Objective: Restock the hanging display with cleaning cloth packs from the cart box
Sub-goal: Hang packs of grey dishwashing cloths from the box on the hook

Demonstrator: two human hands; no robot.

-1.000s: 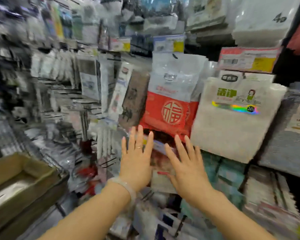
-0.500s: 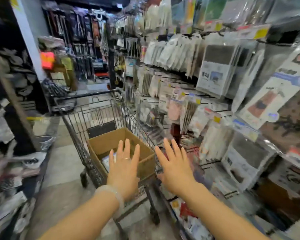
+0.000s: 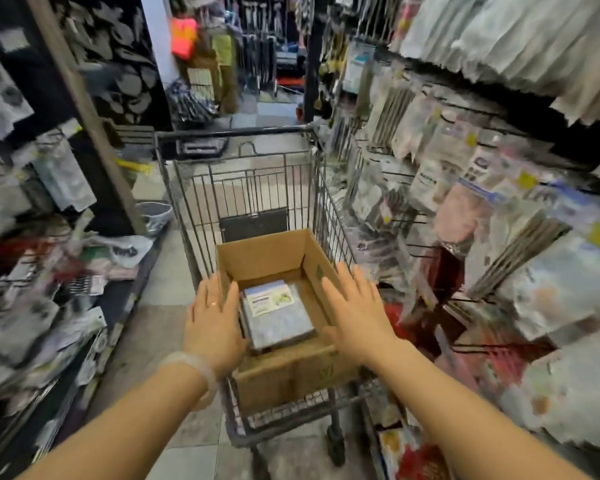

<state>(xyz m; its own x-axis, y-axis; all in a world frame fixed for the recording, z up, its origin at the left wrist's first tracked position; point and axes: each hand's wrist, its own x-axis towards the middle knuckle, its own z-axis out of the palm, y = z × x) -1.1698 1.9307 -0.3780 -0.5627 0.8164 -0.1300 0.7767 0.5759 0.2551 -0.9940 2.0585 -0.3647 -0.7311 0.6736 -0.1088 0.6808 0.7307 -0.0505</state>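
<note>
Our left hand (image 3: 212,322) and right hand (image 3: 359,311) both flat with fingers spread, empty, hovering over the cardboard box (image 3: 293,370) in the wire cart (image 3: 243,188), cleaning cloth packs (image 3: 278,315) stacked inside, hanging display (image 3: 482,188) at right

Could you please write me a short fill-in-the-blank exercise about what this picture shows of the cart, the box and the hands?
1. The cardboard box sits inside a wire ____.
2. Both hands, the left hand and the right hand, are ____, holding nothing.
3. The cloth packs lie ____ the box.
4. The bracelet is on the ____ wrist.

Missing words: cart; open; inside; left
</note>
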